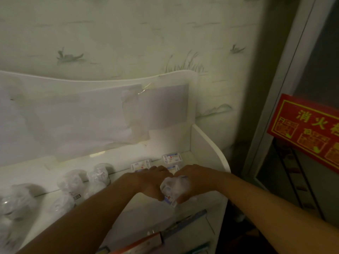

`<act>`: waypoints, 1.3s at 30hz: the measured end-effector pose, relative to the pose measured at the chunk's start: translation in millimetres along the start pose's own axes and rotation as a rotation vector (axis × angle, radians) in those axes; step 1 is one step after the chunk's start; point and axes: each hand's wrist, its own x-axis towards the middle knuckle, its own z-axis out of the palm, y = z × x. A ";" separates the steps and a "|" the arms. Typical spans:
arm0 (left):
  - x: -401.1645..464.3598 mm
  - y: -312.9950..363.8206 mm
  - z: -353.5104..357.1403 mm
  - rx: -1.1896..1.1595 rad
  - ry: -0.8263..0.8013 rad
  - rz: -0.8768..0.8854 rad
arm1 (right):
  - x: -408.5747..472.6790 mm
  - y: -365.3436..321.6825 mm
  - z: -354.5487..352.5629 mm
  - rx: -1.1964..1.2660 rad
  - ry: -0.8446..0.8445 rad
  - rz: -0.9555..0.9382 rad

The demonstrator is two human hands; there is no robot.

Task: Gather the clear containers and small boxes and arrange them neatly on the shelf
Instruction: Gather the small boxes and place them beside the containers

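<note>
Both hands cup a clear container on the white shelf.
The left hand [150,182] and right hand [194,182] curl around the clear container [174,187], at the shelf's [207,143] right end; small boxes [172,158] sit just behind, more clear containers [73,182] farther left.

Shelf [205,143]: white. Wall [128,33], upper frame: pale cream with grey-green grass and bird motifs. Sign [308,132], right edge: red with yellow characters and border. Small boxes [172,158], centre right: white with blue and red print. Clear containers [99,174], lower left: translucent white.
</note>
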 end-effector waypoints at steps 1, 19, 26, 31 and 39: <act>-0.6 1.5 0.1 0.012 -0.020 0.001 | -1.8 1.3 0.2 -0.014 -0.006 0.001; 11.6 15.0 20.1 -0.083 0.127 0.002 | -2.8 24.6 3.5 0.022 0.065 0.087; 7.7 10.3 22.8 -0.235 0.116 -0.026 | 5.8 25.6 0.0 0.000 0.039 0.101; -2.1 -3.9 21.1 -0.173 0.075 0.023 | 6.6 26.3 -8.2 0.030 0.033 0.101; -24.9 -38.9 22.7 -0.448 0.163 -0.060 | 18.4 8.5 -21.1 0.075 0.087 0.041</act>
